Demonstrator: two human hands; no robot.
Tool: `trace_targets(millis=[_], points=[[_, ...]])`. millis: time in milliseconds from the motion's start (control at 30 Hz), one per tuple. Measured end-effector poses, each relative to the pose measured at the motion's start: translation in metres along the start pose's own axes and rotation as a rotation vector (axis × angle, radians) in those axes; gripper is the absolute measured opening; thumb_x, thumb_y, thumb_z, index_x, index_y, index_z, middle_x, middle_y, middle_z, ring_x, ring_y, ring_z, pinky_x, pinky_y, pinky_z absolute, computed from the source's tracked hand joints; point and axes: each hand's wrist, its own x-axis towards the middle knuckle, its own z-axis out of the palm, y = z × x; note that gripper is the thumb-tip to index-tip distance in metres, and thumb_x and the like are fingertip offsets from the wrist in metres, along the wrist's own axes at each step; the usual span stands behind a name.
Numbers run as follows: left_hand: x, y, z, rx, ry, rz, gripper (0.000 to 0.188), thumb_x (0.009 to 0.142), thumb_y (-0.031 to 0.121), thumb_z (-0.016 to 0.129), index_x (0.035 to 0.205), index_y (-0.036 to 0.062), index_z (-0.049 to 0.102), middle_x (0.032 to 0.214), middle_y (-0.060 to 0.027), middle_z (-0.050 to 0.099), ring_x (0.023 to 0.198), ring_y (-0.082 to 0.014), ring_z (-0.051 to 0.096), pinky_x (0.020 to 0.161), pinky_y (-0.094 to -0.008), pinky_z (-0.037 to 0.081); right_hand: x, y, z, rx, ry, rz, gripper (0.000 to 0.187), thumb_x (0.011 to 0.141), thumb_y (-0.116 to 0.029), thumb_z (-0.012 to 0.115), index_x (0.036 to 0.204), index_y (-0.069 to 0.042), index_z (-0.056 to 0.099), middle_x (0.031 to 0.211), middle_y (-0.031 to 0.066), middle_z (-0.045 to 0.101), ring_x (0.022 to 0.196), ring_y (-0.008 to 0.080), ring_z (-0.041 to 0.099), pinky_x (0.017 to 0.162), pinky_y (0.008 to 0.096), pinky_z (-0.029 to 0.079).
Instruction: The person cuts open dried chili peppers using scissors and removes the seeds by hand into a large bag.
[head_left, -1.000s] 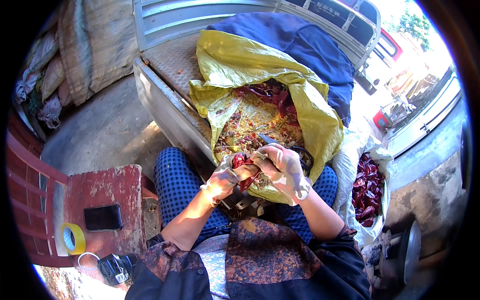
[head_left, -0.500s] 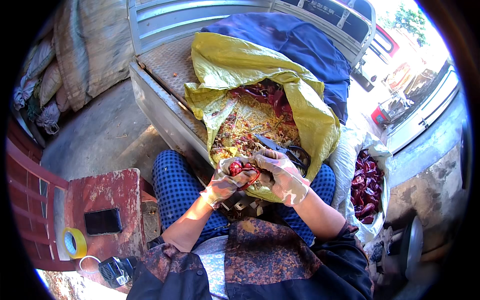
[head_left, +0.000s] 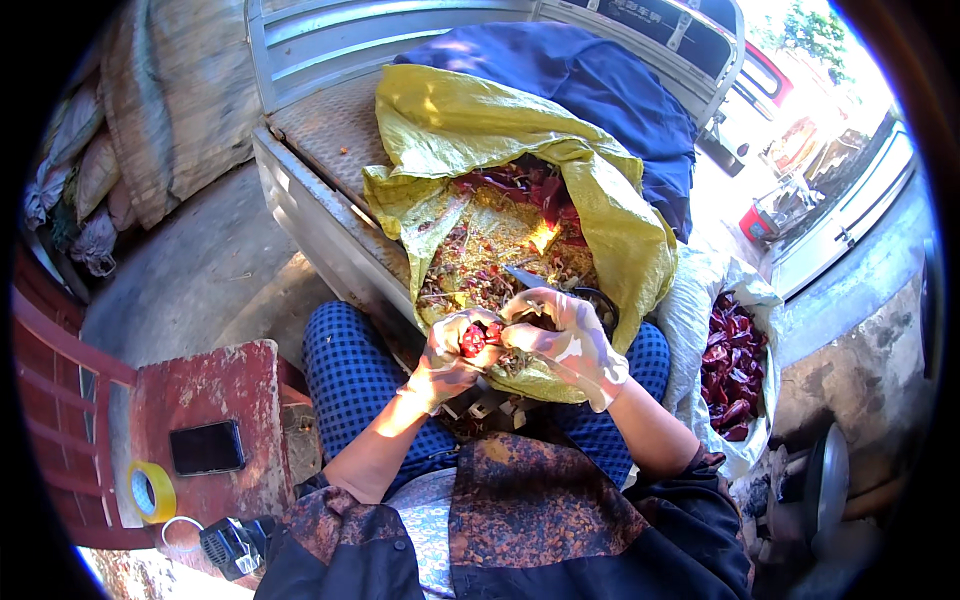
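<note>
Both my hands wear patterned light gloves and meet over the near edge of an open yellow woven sack [head_left: 630, 250]. My left hand [head_left: 446, 362] is closed around dried red chili peppers [head_left: 474, 339], their ends showing between the fingers. Thumb and fingers of my right hand [head_left: 575, 345] are pinched together against the side of these peppers; a small brownish bit shows within its curl, too hidden to name. Just beyond, scissors [head_left: 526, 277] lie in the sack on yellow seeds and chili scraps [head_left: 490, 240], the handles partly behind my right hand. More red chilies [head_left: 515, 180] lie deeper inside.
The sack rests on a metal truck bed [head_left: 325, 130] beside a dark blue cloth [head_left: 590, 90]. At right stands a white sack [head_left: 690, 340] of red chilies [head_left: 735, 370]. A red wooden chair [head_left: 230, 375] at left holds a phone [head_left: 206, 447] and yellow tape [head_left: 151, 491].
My right hand has turned and its fingers have opened up somewhat around the palm. The long red chili curving below my hands no longer shows; the peppers sit tighter in my left hand.
</note>
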Motion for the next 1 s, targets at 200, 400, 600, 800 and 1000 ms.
trace_targets(millis=[200,400,600,800,1000], points=[[0.01,0.006,0.003,0.283,0.009,0.173,0.03,0.074,0.011,0.075,0.097,0.0015,0.059,0.09,-0.0045,0.06,0.081,-0.0142,0.057,0.074,-0.0277,0.046,0.003,0.023,0.0,-0.396,0.094,-0.314,0.016,0.078,-0.008,0.067,0.091,-0.001,0.064,0.082,0.0041,0.063,0.074,0.0155,0.059,0.066,0.0269,0.046],[-0.006,-0.024,-0.013,0.011,-0.011,0.082,0.039,0.077,0.013,0.072,0.109,-0.0004,0.055,0.104,-0.0086,0.059,0.092,-0.0178,0.058,0.082,-0.0283,0.046,0.006,0.026,0.015,-0.405,0.234,-0.114,0.01,0.082,-0.009,0.063,0.09,-0.005,0.064,0.082,0.0033,0.062,0.068,0.0131,0.059,0.057,0.0235,0.045],[-0.015,-0.019,-0.011,-0.162,0.075,-0.17,0.07,0.068,0.032,0.077,0.122,-0.0009,0.047,0.116,-0.0115,0.057,0.107,-0.02,0.057,0.092,-0.0323,0.044,0.006,0.035,0.006,0.606,0.22,0.247,0.008,0.086,-0.012,0.059,0.088,-0.004,0.06,0.071,-0.0008,0.054,0.051,0.0044,0.045,0.044,0.0166,0.032],[-0.005,-0.016,-0.011,-0.284,0.021,-0.077,0.053,0.071,0.014,0.072,0.117,-0.0024,0.05,0.111,-0.0113,0.057,0.103,-0.0203,0.058,0.094,-0.0342,0.045,0.006,0.038,-0.025,0.546,-0.135,0.151,0.02,0.086,-0.023,0.061,0.086,-0.003,0.06,0.071,0.0006,0.054,0.051,0.0086,0.044,0.044,0.0208,0.034],[-0.004,-0.004,-0.007,-0.619,0.015,-0.005,0.059,0.068,0.023,0.078,0.114,-0.0042,0.053,0.108,-0.0123,0.058,0.099,-0.0193,0.059,0.092,-0.0345,0.046,-0.009,-0.006,-0.051,-1.056,0.126,-0.169,0.012,0.08,-0.01,0.063,0.089,-0.003,0.066,0.083,0.012,0.064,0.074,0.0223,0.062,0.068,0.0312,0.05]])
